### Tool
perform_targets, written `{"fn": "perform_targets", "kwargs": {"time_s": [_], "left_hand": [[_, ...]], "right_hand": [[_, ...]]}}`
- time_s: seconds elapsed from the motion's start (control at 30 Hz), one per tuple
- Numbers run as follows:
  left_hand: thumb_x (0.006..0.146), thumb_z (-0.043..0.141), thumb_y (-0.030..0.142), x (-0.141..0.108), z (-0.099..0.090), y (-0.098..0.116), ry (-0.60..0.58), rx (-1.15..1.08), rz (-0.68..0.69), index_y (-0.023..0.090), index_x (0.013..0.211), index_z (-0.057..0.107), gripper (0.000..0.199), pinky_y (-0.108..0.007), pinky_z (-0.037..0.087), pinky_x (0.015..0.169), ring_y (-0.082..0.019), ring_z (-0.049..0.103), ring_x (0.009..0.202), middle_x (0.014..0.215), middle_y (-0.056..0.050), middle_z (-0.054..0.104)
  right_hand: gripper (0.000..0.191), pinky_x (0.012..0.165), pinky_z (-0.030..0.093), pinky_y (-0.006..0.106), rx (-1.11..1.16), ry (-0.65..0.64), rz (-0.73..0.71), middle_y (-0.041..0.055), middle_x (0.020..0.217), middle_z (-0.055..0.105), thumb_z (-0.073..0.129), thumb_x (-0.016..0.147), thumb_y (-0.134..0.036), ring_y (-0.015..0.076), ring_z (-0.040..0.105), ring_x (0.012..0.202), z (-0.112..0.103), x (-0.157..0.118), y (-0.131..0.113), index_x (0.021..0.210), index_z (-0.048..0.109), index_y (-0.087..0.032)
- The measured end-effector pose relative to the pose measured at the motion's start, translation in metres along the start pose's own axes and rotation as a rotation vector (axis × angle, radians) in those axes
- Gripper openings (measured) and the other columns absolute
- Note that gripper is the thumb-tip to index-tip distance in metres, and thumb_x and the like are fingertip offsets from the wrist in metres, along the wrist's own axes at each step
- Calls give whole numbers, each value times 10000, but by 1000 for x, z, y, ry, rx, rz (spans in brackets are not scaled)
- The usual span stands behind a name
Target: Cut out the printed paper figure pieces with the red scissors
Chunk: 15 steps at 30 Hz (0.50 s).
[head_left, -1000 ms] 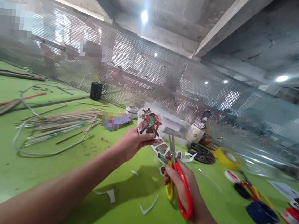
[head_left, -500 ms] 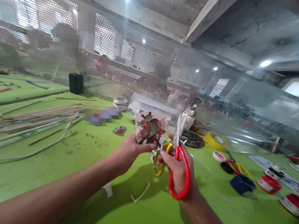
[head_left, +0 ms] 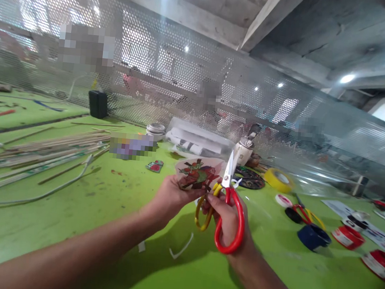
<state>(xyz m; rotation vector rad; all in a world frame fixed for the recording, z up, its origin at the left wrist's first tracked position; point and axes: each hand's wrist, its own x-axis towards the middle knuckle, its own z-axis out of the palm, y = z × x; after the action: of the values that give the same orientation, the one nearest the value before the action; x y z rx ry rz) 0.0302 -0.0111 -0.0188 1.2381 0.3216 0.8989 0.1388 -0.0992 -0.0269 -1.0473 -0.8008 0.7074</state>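
Between thumb and fingers, my left hand (head_left: pixel 171 200) grips a paper cutout (head_left: pixel 197 174) printed with a red and green figure on a pale ground. The paper is tilted back, so its picture looks foreshortened. My right hand (head_left: pixel 228 218) holds scissors (head_left: pixel 227 177) with one red and one yellow handle loop, blades together and pointing up. Its fingertips come close to the paper's lower right edge; whether they touch it I cannot tell. On the green table below lie a thin curved paper strip (head_left: pixel 181 247) and a small white scrap (head_left: pixel 141 247).
Bamboo sticks (head_left: pixel 52 153) and a pale cable spread at left. A small painted cutout (head_left: pixel 155 166) lies ahead. Yellow tape (head_left: pixel 278 180), a blue ring (head_left: pixel 313 237), red jars (head_left: pixel 347 236) and other scissors (head_left: pixel 303 214) stand at right. A perforated screen (head_left: pixel 171 79) rises behind.
The paper cutout has tipped back and shifted slightly right and down. The scissors have dropped a little to the left, still in my right hand.
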Motion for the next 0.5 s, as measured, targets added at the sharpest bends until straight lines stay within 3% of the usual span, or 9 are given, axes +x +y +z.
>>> {"fn": "perform_targets", "kwargs": {"time_s": [0.07, 0.3, 0.5], "left_hand": [[606, 824, 197, 1, 0, -2, 7, 46, 18, 176, 839, 761, 242, -390, 521, 871, -222, 689, 838, 877, -44, 768], [643, 778, 173, 4, -4, -10, -3, 199, 127, 212, 822, 756, 185, -388, 523, 860, -225, 686, 849, 857, -25, 765], [742, 713, 207, -3, -7, -7, 20, 561, 296, 241, 922, 763, 190, -344, 487, 832, -216, 654, 820, 884, -36, 741]], "right_hand": [[84, 732, 506, 293, 61, -5, 46, -38, 615, 605, 726, 728, -158, 190, 635, 756, -2, 1, 4, 760, 658, -198], [147, 531, 462, 278, 121, 7, 153, -35, 557, 607, 722, 685, -181, 181, 606, 581, -4, 3, 5, 810, 646, -193], [158, 489, 451, 285, 172, 7, 236, -12, 573, 622, 658, 752, -336, 172, 598, 531, -4, 3, 2, 811, 640, -190]]}}
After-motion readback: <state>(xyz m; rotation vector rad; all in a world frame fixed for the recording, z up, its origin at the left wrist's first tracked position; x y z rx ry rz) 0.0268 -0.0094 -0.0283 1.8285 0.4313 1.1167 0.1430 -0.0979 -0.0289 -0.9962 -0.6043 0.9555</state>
